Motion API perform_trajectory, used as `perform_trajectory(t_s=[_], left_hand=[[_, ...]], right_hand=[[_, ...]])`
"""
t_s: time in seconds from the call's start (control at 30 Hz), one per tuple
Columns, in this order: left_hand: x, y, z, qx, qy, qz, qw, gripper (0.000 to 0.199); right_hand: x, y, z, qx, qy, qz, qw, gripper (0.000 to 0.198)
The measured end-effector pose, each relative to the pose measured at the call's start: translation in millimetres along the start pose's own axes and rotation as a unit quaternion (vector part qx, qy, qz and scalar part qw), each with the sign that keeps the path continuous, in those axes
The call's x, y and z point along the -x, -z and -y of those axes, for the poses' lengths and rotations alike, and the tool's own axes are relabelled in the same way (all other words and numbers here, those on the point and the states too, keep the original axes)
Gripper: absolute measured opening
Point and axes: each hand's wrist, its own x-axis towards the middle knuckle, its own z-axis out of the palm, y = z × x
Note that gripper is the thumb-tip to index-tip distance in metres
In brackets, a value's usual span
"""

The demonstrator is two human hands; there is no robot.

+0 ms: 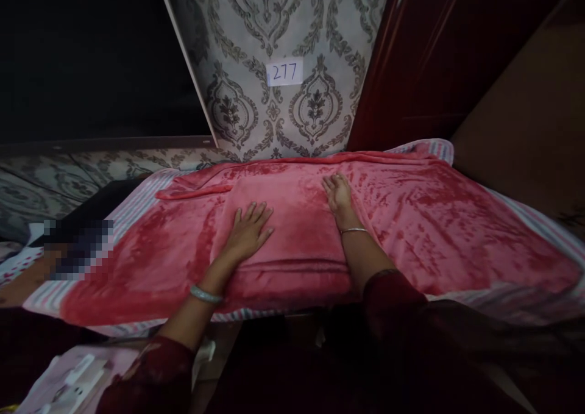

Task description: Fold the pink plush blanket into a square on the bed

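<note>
A red plush cloth (439, 225) is spread over a surface with a striped cover at its edges. On its middle lies a folded rectangle of pink-red plush cloth (297, 219), with stacked layers showing at its near edge. My left hand (249, 231) rests flat on the left part of this folded cloth, fingers spread. At the far right part of it, my right hand (337, 193) lies with fingers stretched out, touching the cloth. Both hands hold nothing.
Behind stands a patterned wall with a paper marked 277 (285, 71). A large black screen (91, 60) is at the left, a dark red panel (425, 54) at the right. The striped cover (146, 194) borders the cloth. White items (82, 374) lie at the lower left.
</note>
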Motion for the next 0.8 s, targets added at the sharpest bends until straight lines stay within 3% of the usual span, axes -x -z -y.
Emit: perform_trajectory(t_s=[0.17,0.33,0.5,0.6,0.73,0.8], left_hand=[[4.3,-5.5,-2.6,0.006,0.008,-0.049,0.999,0.056],[18.2,-5.9,13.4,0.039,0.013,-0.107,0.993,0.050],[55.4,-29.6,40.9,0.104,0.131,-0.208,0.964,0.052],[72.1,-35.6,48.5,0.213,0.186,-0.242,0.928,0.062],[80.5,-21.7,52.8,0.290,0.302,-0.194,0.887,0.079],[80.7,-15.1,56.3,0.280,0.305,-0.195,0.889,0.079]], right_hand=[[17.5,2.7,26.6,0.003,-0.007,0.025,1.000,0.036],[57.7,37.8,54.8,0.135,0.073,0.018,0.988,0.047],[102.3,96.2,75.2,0.280,0.140,-0.045,0.949,0.051],[120.8,121.6,82.6,0.363,0.125,-0.044,0.922,0.057],[133.8,130.5,86.8,0.405,0.058,0.001,0.912,0.067],[136.2,127.2,88.1,0.431,0.056,0.027,0.900,0.067]])
